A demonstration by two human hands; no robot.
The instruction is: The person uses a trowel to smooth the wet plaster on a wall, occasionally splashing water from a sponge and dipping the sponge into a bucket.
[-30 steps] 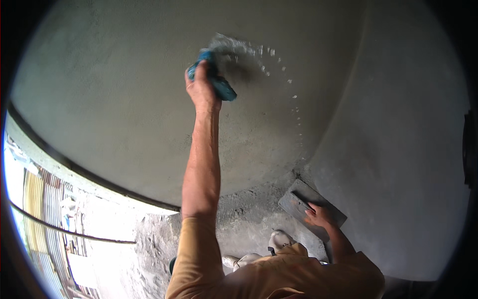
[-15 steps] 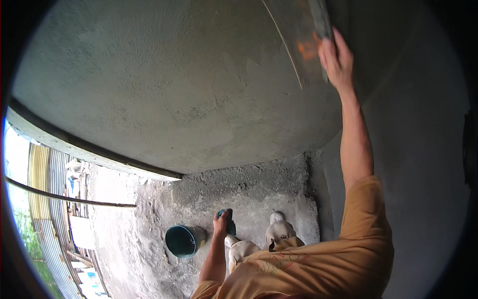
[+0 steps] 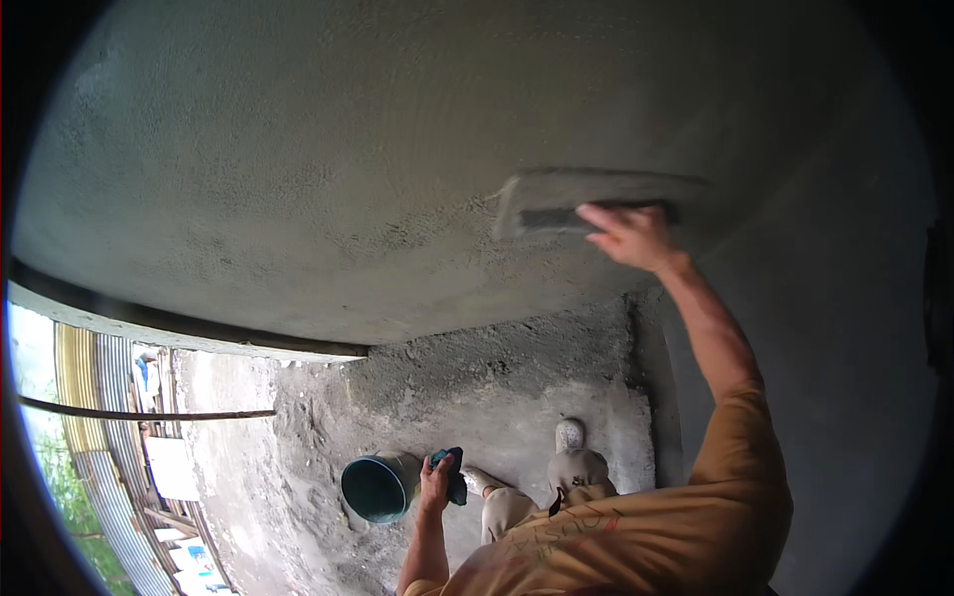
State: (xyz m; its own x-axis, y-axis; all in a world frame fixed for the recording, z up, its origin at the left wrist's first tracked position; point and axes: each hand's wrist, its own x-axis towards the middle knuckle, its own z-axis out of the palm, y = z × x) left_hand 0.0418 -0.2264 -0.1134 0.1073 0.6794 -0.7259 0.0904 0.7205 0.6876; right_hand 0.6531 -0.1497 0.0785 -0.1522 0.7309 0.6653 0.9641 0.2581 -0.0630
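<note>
Item: a flat rectangular float [image 3: 608,189], lying against the plastered wall [image 3: 288,149], its long side roughly level. Your right hand [image 3: 631,233] is closed loosely about its dark handle, some fingers nearly straight (motion blur hides the exact grip); a hold behind the plate likely spreads pressure evenly.

Item: a dark teal wad [image 3: 455,477], cloth or sponge, gripped in your left hand [image 3: 434,485] with fingers curled round it. You carry it low, just beside the bucket [image 3: 409,467], probably to have it handy and out of the float's way.

Surface: grey-green, damp-looking, pitted left of the float, smoother elsewhere.

Room: a smooth grey side wall [image 3: 835,338] at your right; a rough, dusty floor [image 3: 308,467] under your feet; corrugated sheets [image 3: 79,382] and a thin pole [image 3: 149,412] on the bright left.
</note>
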